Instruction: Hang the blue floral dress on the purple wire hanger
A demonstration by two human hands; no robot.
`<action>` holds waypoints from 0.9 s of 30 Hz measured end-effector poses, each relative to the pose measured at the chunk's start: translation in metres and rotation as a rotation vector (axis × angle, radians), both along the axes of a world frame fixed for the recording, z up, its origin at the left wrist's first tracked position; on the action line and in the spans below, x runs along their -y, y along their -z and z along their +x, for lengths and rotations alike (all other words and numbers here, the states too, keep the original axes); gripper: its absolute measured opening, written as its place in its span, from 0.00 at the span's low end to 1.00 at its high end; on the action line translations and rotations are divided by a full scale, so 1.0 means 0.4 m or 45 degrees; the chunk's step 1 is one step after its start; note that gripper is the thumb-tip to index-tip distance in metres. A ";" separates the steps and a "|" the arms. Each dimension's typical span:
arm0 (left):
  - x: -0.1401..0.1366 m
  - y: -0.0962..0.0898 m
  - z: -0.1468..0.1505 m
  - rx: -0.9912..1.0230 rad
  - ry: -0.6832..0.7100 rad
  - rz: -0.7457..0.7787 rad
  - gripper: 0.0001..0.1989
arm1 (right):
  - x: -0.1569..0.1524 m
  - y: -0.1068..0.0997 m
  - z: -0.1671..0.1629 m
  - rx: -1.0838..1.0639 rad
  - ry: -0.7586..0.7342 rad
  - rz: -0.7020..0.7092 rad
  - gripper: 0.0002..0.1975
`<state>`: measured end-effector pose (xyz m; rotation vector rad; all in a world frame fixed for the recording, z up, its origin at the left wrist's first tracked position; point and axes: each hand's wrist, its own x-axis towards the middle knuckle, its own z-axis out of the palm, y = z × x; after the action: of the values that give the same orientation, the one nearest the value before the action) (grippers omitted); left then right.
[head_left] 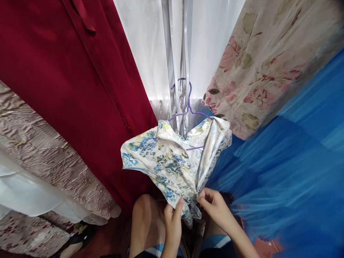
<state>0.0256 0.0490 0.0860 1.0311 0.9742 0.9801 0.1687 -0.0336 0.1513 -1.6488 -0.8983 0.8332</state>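
Note:
A white dress with blue and yellow flowers [166, 157] hangs on a purple wire hanger [189, 95] in front of me. Its back is partly open along a zipper [212, 161] that runs down from the right shoulder. My left hand [174, 216] is closed, thumb against fingers, on the fabric at the lower left. At the bottom of the zipper opening, my right hand [211, 202] pinches with thumb and forefinger. What lies in that pinch is mostly hidden; it looks like the zipper's pull.
Long garments surround the dress: a dark red one [80, 89] at left, a white one [142, 43] behind with hanging ribbons [172, 53], a floral one [249, 79] and blue tulle [290, 172] at right. Textured pink fabric [53, 154] hangs far left. My knees [147, 222] are below.

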 end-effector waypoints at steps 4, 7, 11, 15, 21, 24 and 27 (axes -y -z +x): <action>-0.026 -0.015 -0.027 -0.225 -0.478 0.768 0.29 | -0.013 0.005 -0.017 -0.268 -0.047 0.017 0.16; -0.015 -0.032 -0.014 -0.387 -0.019 1.033 0.18 | -0.015 0.011 -0.033 -0.345 -0.036 0.025 0.17; -0.004 -0.045 0.035 -0.464 0.341 1.027 0.04 | -0.014 0.002 -0.039 -0.383 -0.014 0.100 0.19; -0.013 -0.055 0.065 -0.542 0.501 1.045 0.07 | -0.038 -0.067 0.006 -0.389 0.136 0.225 0.16; -0.024 -0.110 0.071 -0.848 0.802 1.121 0.05 | -0.159 -0.329 0.105 -0.334 0.176 0.616 0.15; -0.028 -0.129 0.072 -0.946 0.832 1.190 0.06 | -0.222 -0.442 0.121 -0.318 0.182 0.768 0.15; -0.052 -0.145 0.067 -0.963 0.895 1.172 0.06 | -0.250 -0.486 0.116 -0.322 0.206 0.862 0.12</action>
<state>0.0526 0.0698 0.1442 2.4313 0.6032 0.3852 0.2150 0.0666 0.3456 -0.9840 -0.7454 0.5261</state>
